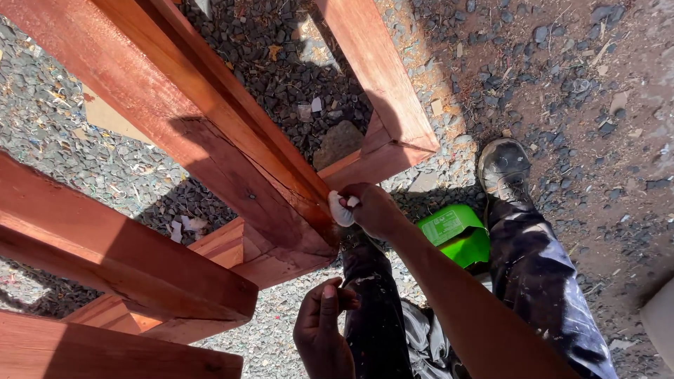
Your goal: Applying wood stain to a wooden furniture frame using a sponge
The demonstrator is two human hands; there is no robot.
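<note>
View from above, looking down at a person's own arms and legs on gravel ground [562, 77]. The right hand [368, 209] reaches forward with its fingers pinched around a small white wad, perhaps a cloth or a lump of filler [341, 209], and presses it against the lower corner of a reddish-brown wooden frame [232, 154]. The wad touches the wood just where a slanting beam meets a short end block. The left hand [321, 330] hangs lower, near the body, loosely curled with fingertips drawn together; whether it holds anything cannot be told.

The work in hand appears to be rubbing or dabbing the white wad onto the timber at that joint. The next stroke seems to call for firm pressure along the grain, keeping the wad on the edge of the beam.

The frame is made of thick, smooth boards, a warm red stain, part sunlit and part in deep shadow, with a faint crack line and a small dark dot like a nail head near the corner. A bright green container [456, 235] lies on the ground just beside the paint-spattered dark trousers [540, 274], near a worn shoe [503, 167].
</note>
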